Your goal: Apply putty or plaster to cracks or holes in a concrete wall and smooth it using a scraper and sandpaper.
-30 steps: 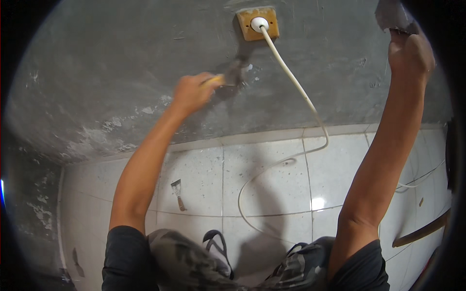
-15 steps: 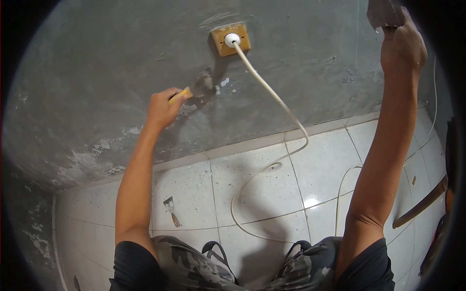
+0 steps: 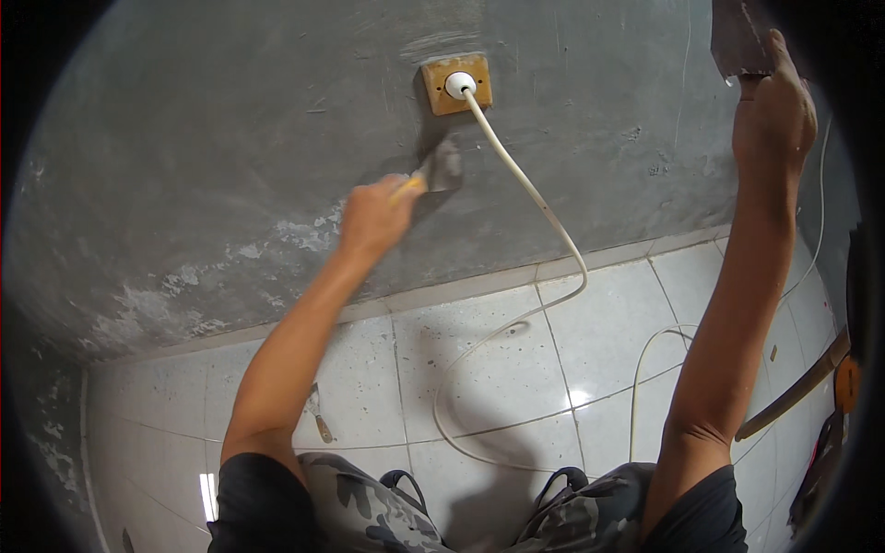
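Note:
My left hand [image 3: 376, 210] grips a yellow-handled putty knife [image 3: 411, 184], its blurred wide blade against the grey plastered wall [image 3: 230, 138] below and left of the yellow socket box [image 3: 438, 97]. A white plug [image 3: 459, 85] sits in the box, its cord [image 3: 516, 166] hanging down to the floor. Up at the top right, my right hand [image 3: 772, 115] holds a dark, flat rectangular piece [image 3: 742, 37] by its lower edge, with some pale material on it. Pale flaked patches [image 3: 290, 235] show low on the wall.
On the white tiled floor [image 3: 599, 323] lie loops of cord and a second scraper [image 3: 321, 426], partly behind my left arm. A dark wall [image 3: 51, 433] meets the floor at the left. At the far right are a long wooden piece [image 3: 784, 392], an orange object [image 3: 844, 382] and dark items.
My left hand with the putty knife has moved right since half a second ago, after moving left and down in view. The whole scene has shifted somewhat as the camera moved.

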Available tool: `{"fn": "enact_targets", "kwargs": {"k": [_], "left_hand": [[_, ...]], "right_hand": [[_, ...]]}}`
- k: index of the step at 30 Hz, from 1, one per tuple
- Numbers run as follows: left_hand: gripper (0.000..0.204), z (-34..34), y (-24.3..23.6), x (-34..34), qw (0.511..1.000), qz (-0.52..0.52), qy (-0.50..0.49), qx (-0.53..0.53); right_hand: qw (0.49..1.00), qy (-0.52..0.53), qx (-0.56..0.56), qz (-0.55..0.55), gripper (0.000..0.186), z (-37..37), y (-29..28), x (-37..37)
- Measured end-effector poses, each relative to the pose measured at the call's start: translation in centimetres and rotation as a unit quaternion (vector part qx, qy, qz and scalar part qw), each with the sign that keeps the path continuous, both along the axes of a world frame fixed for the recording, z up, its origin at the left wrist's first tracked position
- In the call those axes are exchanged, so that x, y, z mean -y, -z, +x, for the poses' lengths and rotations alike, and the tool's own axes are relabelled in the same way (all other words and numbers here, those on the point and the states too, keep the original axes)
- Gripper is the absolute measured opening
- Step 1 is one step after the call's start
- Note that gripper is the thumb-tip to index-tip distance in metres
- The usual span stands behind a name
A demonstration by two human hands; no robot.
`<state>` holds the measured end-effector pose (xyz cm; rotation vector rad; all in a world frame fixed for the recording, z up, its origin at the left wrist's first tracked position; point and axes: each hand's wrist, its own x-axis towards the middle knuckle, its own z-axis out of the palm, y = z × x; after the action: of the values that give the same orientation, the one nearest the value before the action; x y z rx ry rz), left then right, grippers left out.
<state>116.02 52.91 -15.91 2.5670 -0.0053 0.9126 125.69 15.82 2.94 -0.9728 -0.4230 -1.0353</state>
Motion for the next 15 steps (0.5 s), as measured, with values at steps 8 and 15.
{"fn": "enact_targets", "kwargs": {"k": [8,15], "left_hand": [[0.027,5.8,-0.1,7.5,0.997,0.041,-0.039,-0.052],[0.025,2.2,2.2,2.6,0.995,0.086,-0.026,-0.05]], "right_hand": [[0.989,-0.128,0.0,0.068,0.048,1.7,0.1,-4.5],[0.999,-0.019,-0.048,-0.003,0.046,-1.0,-0.2,-3.3]]}}
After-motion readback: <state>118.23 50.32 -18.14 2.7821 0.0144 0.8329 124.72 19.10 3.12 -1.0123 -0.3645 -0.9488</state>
